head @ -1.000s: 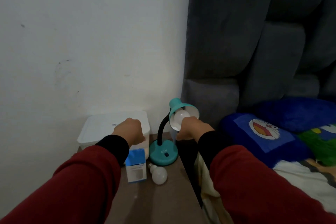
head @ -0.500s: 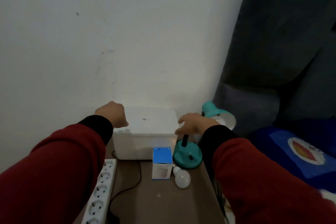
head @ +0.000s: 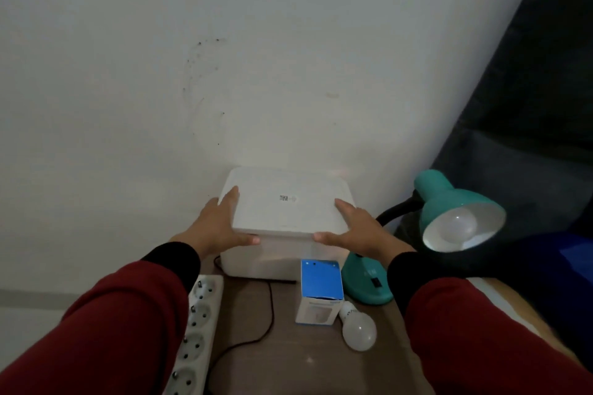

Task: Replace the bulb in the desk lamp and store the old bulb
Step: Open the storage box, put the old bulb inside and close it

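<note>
A white lidded storage box (head: 285, 253) stands against the wall on the small brown table (head: 288, 365). My left hand (head: 218, 228) holds the lid's left edge and my right hand (head: 356, 231) holds its right edge, thumbs on the front rim. The lid (head: 288, 202) looks slightly raised at the front. The teal desk lamp (head: 449, 202) stands to the right with a white bulb (head: 459, 226) in its shade. A loose white bulb (head: 357, 329) lies on the table beside a blue-topped bulb carton (head: 321, 290).
A white power strip (head: 195, 337) lies along the table's left edge, with a dark cable (head: 256, 340) curling behind the box. The white wall is close behind. A dark padded headboard (head: 529, 90) and bed sit on the right.
My right hand left the lamp's bulb and both hands moved onto the box lid, gripping its two sides. The camera view swung left and down toward the box.
</note>
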Motion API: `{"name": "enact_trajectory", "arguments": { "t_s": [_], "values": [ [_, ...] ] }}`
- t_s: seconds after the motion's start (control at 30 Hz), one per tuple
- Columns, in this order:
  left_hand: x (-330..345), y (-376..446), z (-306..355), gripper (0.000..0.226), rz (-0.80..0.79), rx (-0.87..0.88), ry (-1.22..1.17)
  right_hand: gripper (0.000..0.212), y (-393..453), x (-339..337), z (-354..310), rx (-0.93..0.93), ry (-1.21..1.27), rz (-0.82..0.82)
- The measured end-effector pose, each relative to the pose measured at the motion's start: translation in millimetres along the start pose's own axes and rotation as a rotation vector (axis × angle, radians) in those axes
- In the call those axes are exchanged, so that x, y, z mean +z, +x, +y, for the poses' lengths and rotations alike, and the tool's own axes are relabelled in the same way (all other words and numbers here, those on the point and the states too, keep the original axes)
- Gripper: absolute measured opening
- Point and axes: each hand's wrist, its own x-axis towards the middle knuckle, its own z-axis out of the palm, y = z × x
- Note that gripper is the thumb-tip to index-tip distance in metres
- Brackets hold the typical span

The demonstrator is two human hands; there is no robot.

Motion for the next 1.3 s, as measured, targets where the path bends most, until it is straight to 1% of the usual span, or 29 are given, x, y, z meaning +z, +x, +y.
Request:
{"name": "enact_trajectory", "arguments": {
  "t_s": [0.1, 0.2, 0.37, 0.57, 0.73, 0.8, 0.9, 1.03, 1.13, 1.2, 1.3],
  "values": [
    [-1, 1, 0, 0.123, 0.042, 0.032, 0.012, 0.113, 5, 3, 3, -0.016, -0.016, 0.033],
    [-3, -3, 2, 0.12, 0.051, 0.03, -0.015, 0.112, 5, 3, 3, -0.035, -0.032, 0.065],
    [-9, -9, 8, 0.116, 0.081, 0.022, -0.081, 0.108, 2, -2, 2, -0.068, 0.069, 0.116],
    [-19, -15, 16, 0.111, 0.088, 0.019, -0.153, 0.102, -3, -9, -5, -0.06, 0.128, 0.149],
    [-31, -23, 24, 0.11, 0.121, 0.029, -0.175, 0.105, -12, -19, -16, -0.078, 0.157, 0.172],
    [-37, -31, 27, 0.109, 0.141, 0.038, -0.184, 0.098, -21, -24, -21, -0.093, 0.167, 0.183],
    [-45, -52, 32, 0.108, 0.169, 0.057, -0.196, 0.087, -41, -30, -29, -0.11, 0.19, 0.217],
    [-37, -96, 33, 0.111, 0.198, 0.07, -0.233, 0.082, -84, -20, -27, -0.114, 0.263, 0.246],
    [-14, -137, 27, 0.113, 0.175, 0.069, -0.265, 0.082, -123, 1, -13, -0.079, 0.221, 0.234],
    [5, -168, 22, 0.108, 0.165, 0.079, -0.309, 0.082, -152, 19, -2, -0.058, 0.185, 0.22],
    [36, -212, 11, 0.103, 0.159, 0.044, -0.347, 0.082, -192, 47, 21, -0.033, 0.205, 0.189]
  ]
}}
